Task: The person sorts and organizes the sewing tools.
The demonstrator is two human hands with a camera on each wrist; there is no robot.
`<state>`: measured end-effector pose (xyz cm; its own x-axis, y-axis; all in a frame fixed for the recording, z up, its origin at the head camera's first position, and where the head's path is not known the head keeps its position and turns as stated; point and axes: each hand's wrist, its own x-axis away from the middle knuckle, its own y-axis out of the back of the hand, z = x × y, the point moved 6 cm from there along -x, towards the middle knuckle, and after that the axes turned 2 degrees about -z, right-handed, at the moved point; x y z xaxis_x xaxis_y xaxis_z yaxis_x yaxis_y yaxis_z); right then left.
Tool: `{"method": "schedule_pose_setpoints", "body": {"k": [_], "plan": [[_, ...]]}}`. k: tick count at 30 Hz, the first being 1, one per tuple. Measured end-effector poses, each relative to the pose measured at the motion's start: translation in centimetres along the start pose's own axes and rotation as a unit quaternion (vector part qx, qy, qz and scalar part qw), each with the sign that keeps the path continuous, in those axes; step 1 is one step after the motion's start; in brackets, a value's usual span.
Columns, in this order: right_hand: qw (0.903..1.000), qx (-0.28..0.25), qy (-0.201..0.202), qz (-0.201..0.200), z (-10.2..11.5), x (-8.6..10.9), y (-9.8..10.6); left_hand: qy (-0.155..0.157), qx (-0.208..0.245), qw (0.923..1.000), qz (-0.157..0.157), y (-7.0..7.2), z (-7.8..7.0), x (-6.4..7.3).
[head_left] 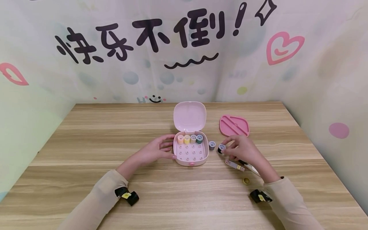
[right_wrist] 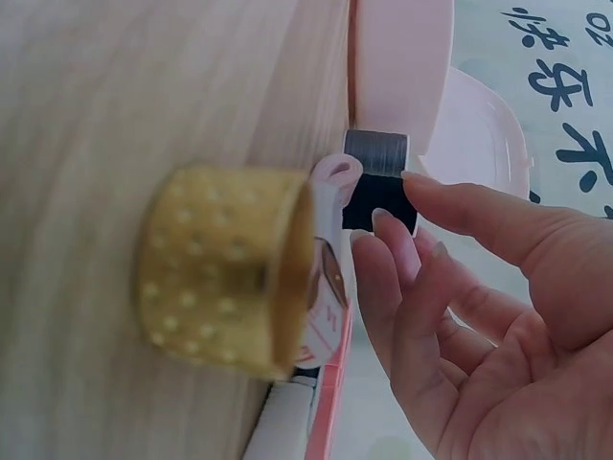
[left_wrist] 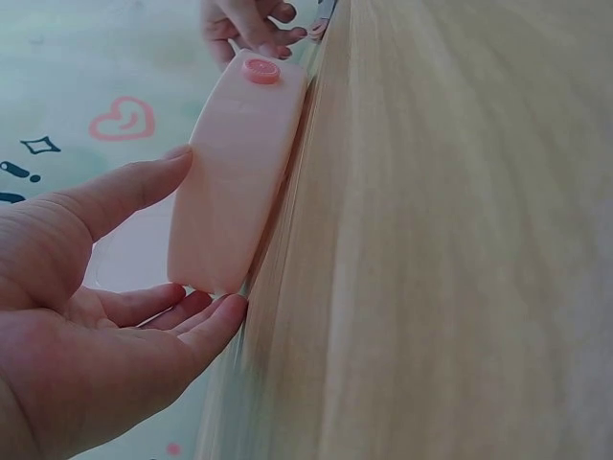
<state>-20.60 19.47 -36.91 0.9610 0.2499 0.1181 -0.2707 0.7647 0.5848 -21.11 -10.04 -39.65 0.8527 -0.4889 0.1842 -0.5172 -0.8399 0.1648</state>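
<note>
The right hand [head_left: 242, 149] pinched the black spool [head_left: 220, 151] just right of the grey spool [head_left: 212, 146], near the open box [head_left: 184, 162]; I couldn't tell whether it touched the table [head_left: 178, 198]. The left hand [head_left: 152, 150], fingers loosely extended, touched the box's left side. Four spools [head_left: 187, 140] stood in its back row.

Right of the pink box [head_left: 184, 163], the right hand [head_left: 241, 148] partly hides a slim white-and-black tool [head_left: 251, 168], print on a small strip [head_left: 234, 165] is too tiny to read, and the right wrist view blurs the gold thimble [right_wrist: 215, 273].
</note>
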Motion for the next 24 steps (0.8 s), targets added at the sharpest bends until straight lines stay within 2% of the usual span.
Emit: {"method": "schedule_pose_setpoints", "body": {"k": [12,24], "plan": [[0.9997,0.009,0.018,-0.012,0.9,-0.1,0.5,0.004,0.001,1.0,-0.003,-0.1,-0.1,0.0],[0.9996,0.017,0.006,-0.021,1.5,-0.4,1.1,0.007,0.0,1.0,-0.003,0.0,-0.1,0.0]]}}
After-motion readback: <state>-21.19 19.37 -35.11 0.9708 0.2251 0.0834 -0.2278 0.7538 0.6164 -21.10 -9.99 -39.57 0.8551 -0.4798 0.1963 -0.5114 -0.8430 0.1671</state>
